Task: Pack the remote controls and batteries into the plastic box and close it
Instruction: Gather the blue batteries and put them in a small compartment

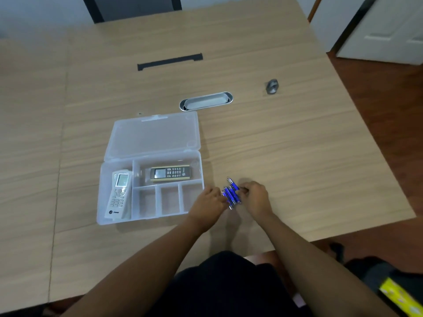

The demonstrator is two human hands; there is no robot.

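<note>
A clear plastic box [100, 193] lies open on the wooden table, its lid [153, 136] folded flat behind it. A white remote [119, 194] rests in the long left compartment. A dark remote with a gold edge [170, 172] lies in the upper right compartment. The three small front compartments hold nothing. Just right of the box lies a cluster of several blue batteries [231, 194]. My left hand [210, 201] touches the cluster from the left, my right hand [255, 197] from the right, fingers curled around the batteries.
An oval metal cable port [206, 101] sits behind the box. A black slot [169, 61] lies farther back, and a small grey object [272, 86] at the right. The table edge runs close on the right and front.
</note>
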